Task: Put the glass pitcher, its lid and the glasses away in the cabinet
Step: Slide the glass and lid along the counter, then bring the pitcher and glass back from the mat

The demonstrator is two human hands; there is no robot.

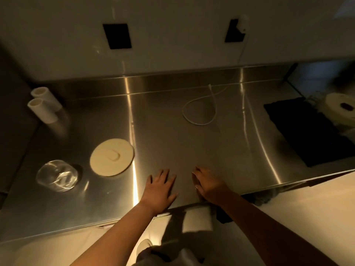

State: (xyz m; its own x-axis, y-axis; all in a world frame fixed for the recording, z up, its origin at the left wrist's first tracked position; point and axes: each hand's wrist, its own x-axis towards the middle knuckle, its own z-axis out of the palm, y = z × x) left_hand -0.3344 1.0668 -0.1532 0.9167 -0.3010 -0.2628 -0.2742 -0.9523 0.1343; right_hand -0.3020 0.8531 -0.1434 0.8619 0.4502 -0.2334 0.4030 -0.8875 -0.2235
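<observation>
The left hand [160,189] lies flat with an empty grip on the shiny steel counter [192,143]; the right hand [206,184] rests curled, holding nothing I can see. The round cream lid [112,157] and clear drinking glass [57,175] sit to the left, apart from both. Best to reach left slowly and take the glass by its sides.

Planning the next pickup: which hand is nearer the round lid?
Left. The left hand lies flat just right of the lid; the right hand rests farther right, beyond the left.
</observation>
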